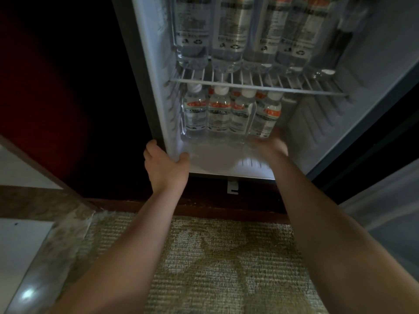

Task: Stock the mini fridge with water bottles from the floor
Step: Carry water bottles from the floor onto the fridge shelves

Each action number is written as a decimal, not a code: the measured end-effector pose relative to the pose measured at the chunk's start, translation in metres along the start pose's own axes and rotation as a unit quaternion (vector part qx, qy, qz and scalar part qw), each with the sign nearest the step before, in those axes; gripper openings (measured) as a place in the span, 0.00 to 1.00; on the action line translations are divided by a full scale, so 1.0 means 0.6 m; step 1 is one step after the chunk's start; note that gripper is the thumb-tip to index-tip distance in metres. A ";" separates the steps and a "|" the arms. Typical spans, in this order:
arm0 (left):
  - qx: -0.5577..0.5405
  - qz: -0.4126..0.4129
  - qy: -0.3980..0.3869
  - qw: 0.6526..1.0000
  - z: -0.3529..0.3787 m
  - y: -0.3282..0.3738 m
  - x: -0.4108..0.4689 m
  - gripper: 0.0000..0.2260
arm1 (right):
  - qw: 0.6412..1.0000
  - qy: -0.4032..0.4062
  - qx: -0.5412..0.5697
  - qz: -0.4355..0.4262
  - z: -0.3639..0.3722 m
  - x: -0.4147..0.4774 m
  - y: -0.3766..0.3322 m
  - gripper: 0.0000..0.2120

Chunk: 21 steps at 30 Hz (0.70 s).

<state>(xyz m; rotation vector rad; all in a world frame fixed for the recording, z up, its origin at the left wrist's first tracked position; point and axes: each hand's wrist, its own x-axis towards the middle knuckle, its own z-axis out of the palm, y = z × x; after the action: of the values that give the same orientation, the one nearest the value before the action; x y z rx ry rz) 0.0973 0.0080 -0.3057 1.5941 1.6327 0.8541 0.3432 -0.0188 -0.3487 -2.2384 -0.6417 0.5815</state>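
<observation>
**Mini fridge nearly full, bottom row going in**

So the mini fridge (pixel 317 137) is wide open, and the person is looking down into it with both bare arms stretched out. On the wire shelf (pixel 249 83) up top there's a tight row of water bottles (pixel 226 35), with only their lower halves and labels in shot.

Under the shelf, on the fridge floor, four more small bottles (pixel 218 114) stand upright side by side with white caps and orange-and-green labels. They're packed toward the left wall, and a few more caps peek out behind them.

The left hand (pixel 164 165) is on the fridge's bottom-left front corner. Its grip is wrapped around the edge of the cabinet, thumb on the inside and fingers round the outside.

The right hand (pixel 271 143) is inside the lower compartment, right at the base of the rightmost bottle (pixel 265 116). It's badly motion-blurred, so I honestly can't tell whether that grip is closed on the bottle or just touching it.

Below the fridge there's a small white bracket (pixel 232 186), and a beige patterned carpet (pixel 226 257) covers the floor.
</observation>
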 end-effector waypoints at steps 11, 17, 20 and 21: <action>0.159 -0.002 -0.260 0.952 -0.086 0.029 -0.030 0.19 | 0.920 -0.303 -0.243 -0.049 -0.008 -0.201 -0.078 0.17; 0.354 0.086 -0.336 0.869 -0.174 0.071 -0.074 0.25 | 0.821 -0.280 -0.457 -0.198 -0.060 -0.302 -0.145 0.18; 0.398 0.085 -0.362 0.839 -0.233 0.092 -0.102 0.24 | 0.821 -0.275 -0.444 -0.228 -0.088 -0.369 -0.191 0.23; 0.401 0.081 -0.369 0.834 -0.255 0.097 -0.111 0.24 | 0.822 -0.278 -0.442 -0.229 -0.095 -0.393 -0.207 0.23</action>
<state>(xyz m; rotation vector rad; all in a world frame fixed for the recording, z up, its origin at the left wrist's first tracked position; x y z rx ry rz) 0.0011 -0.0555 -0.1713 2.2450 1.3063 -0.4804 0.1601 -0.1127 -0.1704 -2.5405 -2.0362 0.7871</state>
